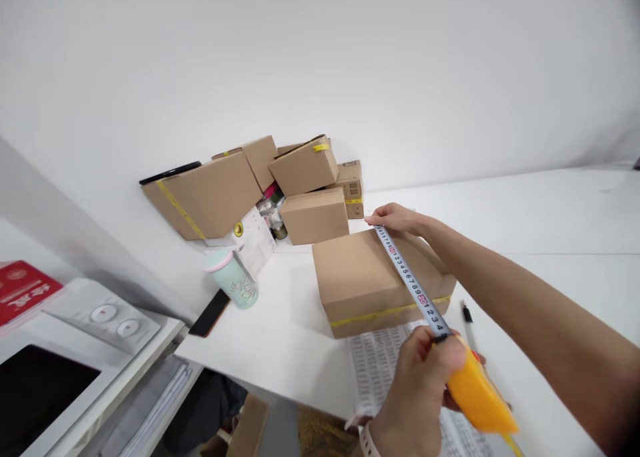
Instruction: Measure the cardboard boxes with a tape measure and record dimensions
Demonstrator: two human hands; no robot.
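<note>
A closed cardboard box [360,270] with yellow tape along its near side lies on the white table. The blade of a tape measure [407,277] stretches across its top. My left hand [420,377] wraps round the orange case of the tape measure, just in front of the box's near side. At the far edge of the box, my right hand [393,218] pinches the end of the blade, whose tip is hidden by the fingers. Printed sheets [375,363] lie partly under the box and my left hand. A pen [467,317] rests to the right of the box.
Several cardboard boxes [315,217] are stacked against the wall. A mint-green cup [237,283] stands at the left beside a dark flat object [210,313]. A white microwave [75,363] sits at far left, with a red packet [25,290] on top.
</note>
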